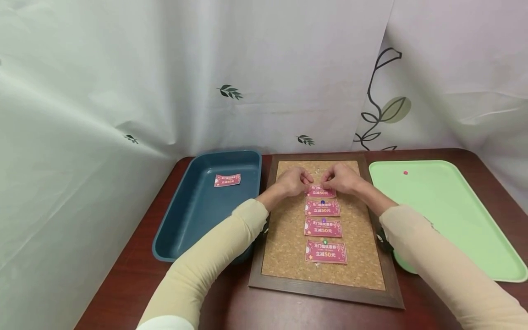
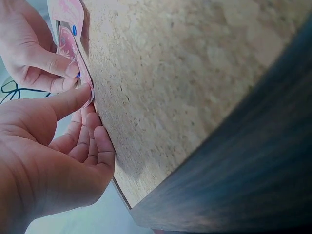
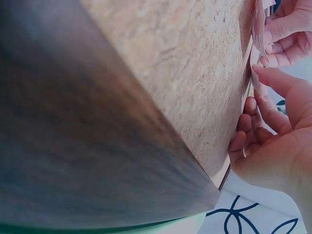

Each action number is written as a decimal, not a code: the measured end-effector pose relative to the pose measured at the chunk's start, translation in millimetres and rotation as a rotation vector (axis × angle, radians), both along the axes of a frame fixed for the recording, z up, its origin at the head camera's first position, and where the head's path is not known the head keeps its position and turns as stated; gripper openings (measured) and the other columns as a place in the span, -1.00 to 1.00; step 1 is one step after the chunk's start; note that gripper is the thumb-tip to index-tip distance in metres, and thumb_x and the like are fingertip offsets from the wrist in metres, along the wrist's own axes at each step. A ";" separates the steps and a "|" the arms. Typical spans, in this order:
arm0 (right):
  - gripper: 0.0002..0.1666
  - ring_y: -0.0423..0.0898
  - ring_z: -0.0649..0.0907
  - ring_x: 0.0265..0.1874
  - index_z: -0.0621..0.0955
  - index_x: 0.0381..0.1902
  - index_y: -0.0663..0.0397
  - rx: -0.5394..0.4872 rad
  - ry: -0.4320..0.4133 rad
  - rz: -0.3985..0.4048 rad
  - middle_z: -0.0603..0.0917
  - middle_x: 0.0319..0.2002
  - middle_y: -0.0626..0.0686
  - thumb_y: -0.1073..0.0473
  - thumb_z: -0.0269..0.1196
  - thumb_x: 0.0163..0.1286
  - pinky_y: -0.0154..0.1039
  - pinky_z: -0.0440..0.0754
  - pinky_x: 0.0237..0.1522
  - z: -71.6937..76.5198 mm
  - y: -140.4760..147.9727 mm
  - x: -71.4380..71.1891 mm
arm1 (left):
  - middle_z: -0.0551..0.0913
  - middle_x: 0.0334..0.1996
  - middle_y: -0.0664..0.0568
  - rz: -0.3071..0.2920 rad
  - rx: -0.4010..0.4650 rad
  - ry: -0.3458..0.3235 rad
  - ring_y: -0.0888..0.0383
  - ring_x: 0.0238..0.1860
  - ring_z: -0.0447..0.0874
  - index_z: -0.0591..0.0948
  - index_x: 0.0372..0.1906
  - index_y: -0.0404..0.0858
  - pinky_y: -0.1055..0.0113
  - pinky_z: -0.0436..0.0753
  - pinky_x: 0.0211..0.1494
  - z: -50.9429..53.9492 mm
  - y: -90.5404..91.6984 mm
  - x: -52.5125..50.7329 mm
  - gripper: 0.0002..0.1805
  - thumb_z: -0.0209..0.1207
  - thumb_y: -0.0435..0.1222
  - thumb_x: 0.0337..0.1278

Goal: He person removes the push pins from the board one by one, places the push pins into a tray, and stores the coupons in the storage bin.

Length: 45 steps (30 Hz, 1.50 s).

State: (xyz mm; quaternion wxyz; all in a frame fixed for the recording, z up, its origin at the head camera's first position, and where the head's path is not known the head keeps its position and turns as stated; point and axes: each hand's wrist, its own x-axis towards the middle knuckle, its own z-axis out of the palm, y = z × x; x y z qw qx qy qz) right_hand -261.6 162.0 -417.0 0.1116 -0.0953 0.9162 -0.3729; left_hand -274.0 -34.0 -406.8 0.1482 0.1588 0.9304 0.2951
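Observation:
On the framed cork board [image 1: 284, 256], a column of pink coupons runs down the middle. The lower ones, such as the bottom coupon [image 1: 326, 253], have coloured pins at their top edges. Both hands meet at the topmost coupon [image 1: 320, 192]. The left hand [image 1: 294, 180] pinches its left end between thumb and fingers, also seen in the left wrist view [image 2: 58, 151]. The right hand [image 1: 341, 178] pinches near its upper right; in the right wrist view that hand [image 3: 280, 126] has its thumb on the paper edge. Whether it also holds a pin is hidden.
Left of the board stands a blue tray [image 1: 185, 215] with one coupon [image 1: 227, 180] inside. A light green tray [image 1: 445, 206] at the right holds a small red pin [image 1: 406, 173]. A white patterned curtain [image 1: 268, 55] hangs behind the table [image 1: 136, 275].

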 end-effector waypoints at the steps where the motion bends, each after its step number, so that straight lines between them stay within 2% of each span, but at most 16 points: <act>1: -0.91 0.03 0.55 -0.21 0.76 -0.24 0.23 -0.001 0.002 0.001 0.68 -0.28 0.09 0.29 0.39 0.46 -0.09 0.46 -0.11 -0.1 0.1 -0.5 | 0.66 -0.27 0.09 -0.002 -0.002 0.006 0.23 -0.29 0.54 0.72 -0.06 -0.20 0.44 0.44 -0.21 0.1 -0.2 -0.4 -0.89 0.36 -0.37 0.39; 9: -0.90 0.07 0.53 -0.14 0.76 -0.19 0.27 -0.004 -0.012 0.002 0.67 -0.23 0.12 0.30 0.41 0.44 0.00 0.44 0.01 0.7 0.3 -1.1 | 0.66 -0.29 0.11 -0.005 -0.021 0.024 0.24 -0.30 0.53 0.73 -0.10 -0.19 0.43 0.44 -0.21 -1.4 -0.6 -0.9 -0.91 0.37 -0.36 0.38; 20: -0.93 0.08 0.54 -0.14 0.77 -0.23 0.22 0.011 -0.021 -0.007 0.71 -0.25 0.11 0.29 0.41 0.44 0.03 0.45 0.03 1.1 0.5 0.0 | 0.65 -0.31 0.08 -0.016 -0.013 0.006 0.22 -0.32 0.51 0.73 -0.10 -0.20 0.44 0.42 -0.26 -1.0 -0.2 0.5 -0.94 0.35 -0.35 0.42; 27: -0.94 0.04 0.56 -0.20 0.77 -0.24 0.22 0.013 -0.021 -0.018 0.72 -0.29 0.09 0.30 0.43 0.42 -0.05 0.47 -0.04 1.1 -0.1 -2.1 | 0.66 -0.31 0.09 0.002 -0.025 0.005 0.23 -0.32 0.52 0.73 -0.11 -0.18 0.44 0.42 -0.26 1.3 1.5 1.1 -0.93 0.35 -0.37 0.40; 34: -0.88 0.06 0.54 -0.16 0.78 -0.18 0.26 0.002 -0.028 -0.005 0.71 -0.24 0.12 0.28 0.42 0.44 -0.02 0.47 -0.03 3.7 1.2 -0.9 | 0.66 -0.31 0.10 0.019 -0.029 -0.001 0.23 -0.32 0.52 0.73 -0.12 -0.17 0.44 0.43 -0.25 2.3 2.4 2.8 -0.94 0.34 -0.37 0.41; 40: -0.89 0.06 0.55 -0.17 0.78 -0.18 0.25 0.012 -0.016 -0.015 0.72 -0.24 0.12 0.27 0.41 0.44 -0.04 0.47 -0.05 3.5 0.3 -0.4 | 0.65 -0.30 0.10 0.018 -0.025 0.002 0.23 -0.31 0.52 0.73 -0.13 -0.17 0.44 0.43 -0.25 2.3 2.4 2.7 -0.94 0.34 -0.38 0.40; 45: -0.90 0.04 0.56 -0.20 0.78 -0.21 0.24 0.029 0.010 -0.010 0.71 -0.27 0.10 0.28 0.41 0.43 -0.09 0.47 -0.11 0.7 -1.4 -1.2 | 0.64 -0.32 0.11 0.005 -0.018 -0.004 0.25 -0.38 0.50 0.72 -0.14 -0.17 0.45 0.44 -0.33 2.7 1.1 1.7 -0.93 0.35 -0.39 0.39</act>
